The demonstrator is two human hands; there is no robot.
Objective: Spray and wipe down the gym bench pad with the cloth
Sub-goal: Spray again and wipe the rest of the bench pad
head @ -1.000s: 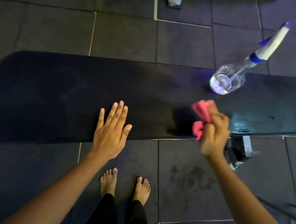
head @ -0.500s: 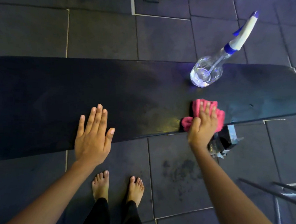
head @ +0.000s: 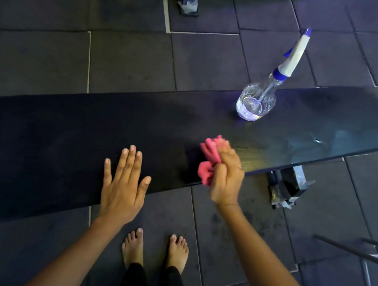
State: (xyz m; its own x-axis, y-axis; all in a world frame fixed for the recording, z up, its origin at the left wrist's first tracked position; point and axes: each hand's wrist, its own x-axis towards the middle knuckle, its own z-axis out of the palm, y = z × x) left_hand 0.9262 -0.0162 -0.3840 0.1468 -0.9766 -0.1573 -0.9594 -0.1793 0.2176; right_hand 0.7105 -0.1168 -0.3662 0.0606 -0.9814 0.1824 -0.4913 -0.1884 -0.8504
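A long black bench pad [head: 62, 139] runs across the view. My left hand [head: 123, 183] lies flat on its near edge, fingers straight. My right hand [head: 225, 178] grips a bunched pink cloth [head: 209, 159] against the pad near its front edge, right of the left hand. A clear spray bottle [head: 255, 102] with a white and blue head stands upright on the pad, beyond the cloth and to the right. The pad to the right of the cloth shines wet.
Dark rubber floor tiles [head: 133, 60] lie all round. The bench's taped metal foot [head: 287, 188] sticks out under the pad at the right. Another foot [head: 189, 3] shows at the top. Metal bars [head: 358, 252] cross the lower right corner. My bare feet [head: 155, 249] stand close to the bench.
My right hand with the cloth has slid left along the pad's front edge, closer to my left hand. The left hand has stayed flat on the pad. The camera has shifted.
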